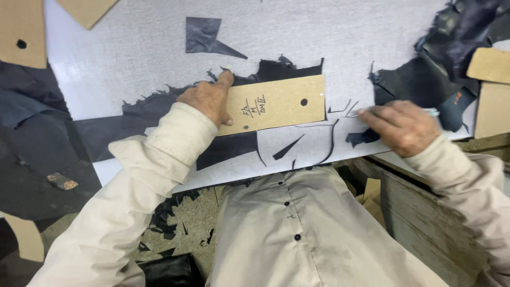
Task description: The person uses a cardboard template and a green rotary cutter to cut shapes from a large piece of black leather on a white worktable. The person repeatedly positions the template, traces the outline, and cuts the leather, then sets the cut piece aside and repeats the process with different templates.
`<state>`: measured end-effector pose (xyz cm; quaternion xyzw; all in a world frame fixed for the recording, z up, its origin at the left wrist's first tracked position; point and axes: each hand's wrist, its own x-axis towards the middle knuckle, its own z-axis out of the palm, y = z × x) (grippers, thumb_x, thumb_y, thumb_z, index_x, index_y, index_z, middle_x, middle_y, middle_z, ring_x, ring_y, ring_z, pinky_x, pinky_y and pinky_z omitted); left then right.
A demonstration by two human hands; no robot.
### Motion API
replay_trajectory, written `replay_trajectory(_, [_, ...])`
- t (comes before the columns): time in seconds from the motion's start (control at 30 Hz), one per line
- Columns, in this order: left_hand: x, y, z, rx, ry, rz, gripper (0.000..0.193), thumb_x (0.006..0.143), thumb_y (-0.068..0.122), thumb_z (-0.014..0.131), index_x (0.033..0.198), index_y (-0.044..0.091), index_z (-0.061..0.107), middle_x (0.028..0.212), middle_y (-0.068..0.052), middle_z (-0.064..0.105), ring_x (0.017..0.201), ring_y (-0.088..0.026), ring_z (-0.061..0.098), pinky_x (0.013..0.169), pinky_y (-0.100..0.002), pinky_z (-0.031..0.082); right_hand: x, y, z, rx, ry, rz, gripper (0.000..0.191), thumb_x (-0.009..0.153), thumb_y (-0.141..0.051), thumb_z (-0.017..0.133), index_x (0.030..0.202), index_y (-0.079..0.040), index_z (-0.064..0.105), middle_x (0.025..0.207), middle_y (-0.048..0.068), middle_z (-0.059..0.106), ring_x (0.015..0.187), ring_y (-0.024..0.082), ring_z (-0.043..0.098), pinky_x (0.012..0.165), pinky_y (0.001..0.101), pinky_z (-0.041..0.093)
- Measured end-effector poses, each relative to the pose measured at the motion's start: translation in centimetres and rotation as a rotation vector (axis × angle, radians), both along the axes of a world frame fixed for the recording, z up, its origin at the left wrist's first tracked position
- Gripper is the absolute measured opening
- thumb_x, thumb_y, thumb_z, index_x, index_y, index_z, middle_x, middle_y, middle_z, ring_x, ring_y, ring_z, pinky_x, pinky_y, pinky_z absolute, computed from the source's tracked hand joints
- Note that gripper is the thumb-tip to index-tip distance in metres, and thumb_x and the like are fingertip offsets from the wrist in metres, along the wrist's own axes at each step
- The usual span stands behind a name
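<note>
My left hand (210,100) presses down on the left end of a brown cardboard template (281,102) with two punched holes, lying on a dark navy leather piece (234,146) on the white cutting board (133,58). My right hand (401,126) is to the right of the template, fingers closed around a thin cutting tool (433,112) whose tip points left toward the template's right end. Thin dark offcut strips (326,143) lie between the two hands.
More dark leather (451,48) is piled at the upper right beside cardboard pieces (491,95). Other cardboard templates (21,32) lie at the upper left. A triangular dark scrap (204,37) sits on the board. Scraps litter the floor (180,223) below.
</note>
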<state>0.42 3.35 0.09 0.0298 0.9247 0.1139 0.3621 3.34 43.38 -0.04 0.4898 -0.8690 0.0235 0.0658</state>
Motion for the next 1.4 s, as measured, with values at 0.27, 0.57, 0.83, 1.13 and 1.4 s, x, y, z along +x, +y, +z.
replay_trajectory(0.27, [2.8, 1.6, -0.4, -0.133, 0.394, -0.164, 0.035, 0.101, 0.007, 0.065, 0.133, 0.014, 0.053, 0.101, -0.016, 0.068, 0.084, -0.031, 0.074, 0.065, -0.042, 0.062, 3.2, -3.7, -0.9, -0.62, -0.195, -0.364, 0.015, 0.104, -0.003, 0.071, 0.119, -0.005, 0.068, 0.113, 0.018, 0.074, 0.091, 0.026, 0.075, 0.077, 0.0329, 0.062])
replay_trajectory(0.57, [3.7, 8.1, -1.6, -0.263, 0.322, -0.41, 0.08, 0.099, 0.018, 0.056, 0.157, 0.054, 0.015, 0.114, -0.018, 0.051, 0.091, -0.039, 0.062, 0.072, -0.062, 0.055, 1.3, -12.3, -2.5, -0.586, -0.118, -0.714, 0.026, 0.096, 0.001, 0.073, 0.121, 0.005, 0.07, 0.095, 0.019, 0.068, 0.075, 0.033, 0.069, 0.065, 0.0401, 0.057])
replay_trajectory(0.83, [3.3, 8.3, -1.3, -0.282, 0.214, -0.439, 0.087, 0.095, 0.018, 0.058, 0.159, 0.053, 0.011, 0.118, -0.018, 0.047, 0.096, -0.039, 0.06, 0.075, -0.061, 0.054, 9.0, -11.9, -2.1, -0.364, -0.169, -0.731, 0.029, 0.094, 0.007, 0.068, 0.122, 0.013, 0.068, 0.09, 0.019, 0.064, 0.063, 0.029, 0.066, 0.055, 0.0384, 0.055])
replay_trajectory(1.13, [8.5, 7.3, -2.6, -0.055, 0.728, -0.173, 0.061, 0.104, 0.015, 0.055, 0.162, 0.027, 0.042, 0.131, -0.021, 0.048, 0.11, -0.044, 0.054, 0.097, -0.067, 0.042, 6.7, -10.1, 2.0, -0.64, -0.199, -0.504, 0.024, 0.099, 0.006, 0.073, 0.122, 0.002, 0.066, 0.111, 0.019, 0.072, 0.096, 0.031, 0.074, 0.078, 0.0339, 0.059])
replay_trajectory(1.4, [13.0, 5.8, -2.1, 0.067, 0.512, -0.057, 0.114, 0.059, 0.083, 0.068, 0.152, 0.023, 0.044, 0.156, -0.019, 0.031, 0.146, -0.047, 0.018, 0.109, -0.082, 0.007, -3.9, -25.2, -1.8, -0.492, -0.202, 0.081, 0.03, 0.09, -0.005, 0.074, 0.119, -0.002, 0.074, 0.105, 0.013, 0.073, 0.089, 0.026, 0.072, 0.072, 0.0356, 0.059])
